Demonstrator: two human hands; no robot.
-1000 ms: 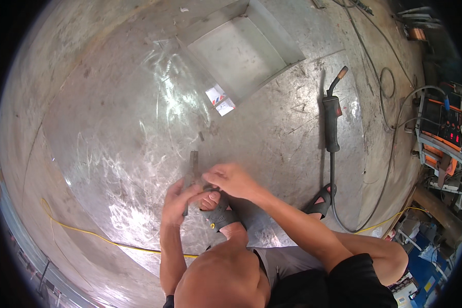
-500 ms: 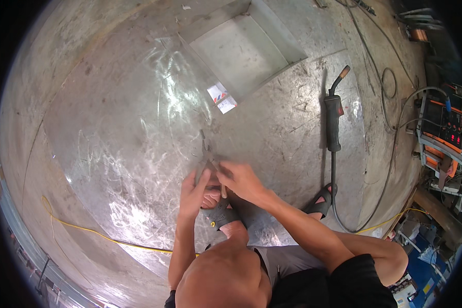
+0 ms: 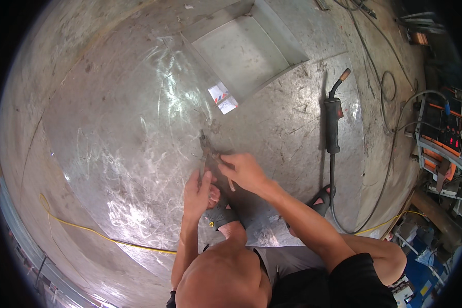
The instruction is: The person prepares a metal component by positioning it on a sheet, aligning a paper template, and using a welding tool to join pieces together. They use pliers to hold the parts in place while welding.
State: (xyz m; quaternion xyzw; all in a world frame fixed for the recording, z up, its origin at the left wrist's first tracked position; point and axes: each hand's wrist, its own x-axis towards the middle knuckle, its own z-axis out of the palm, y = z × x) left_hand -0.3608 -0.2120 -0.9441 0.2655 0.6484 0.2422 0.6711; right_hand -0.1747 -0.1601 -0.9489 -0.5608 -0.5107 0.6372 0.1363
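Note:
A pair of dark metal pliers (image 3: 209, 149) is held low over the floor, its jaws pointing away from me. My left hand (image 3: 197, 194) is closed on the left handle, fingers partly hidden. Over the other handle my right hand (image 3: 243, 170) is wrapped, and that handle's end pokes out below the fingers. The two handles are spread apart. Right beneath my hands is my foot in a dark sandal (image 3: 221, 215).
Beyond my hands lies a shallow sheet-metal tray (image 3: 236, 49) with a white label (image 3: 222, 98) at its corner. On the right a black welding torch (image 3: 332, 123) rests near an orange-and-black welding machine (image 3: 446, 128). A yellow cable (image 3: 102, 236) crosses the floor at left.
The pliers' handles have spread wider, with my right hand moving slightly right and away from my left. The tray and torch have stayed in place.

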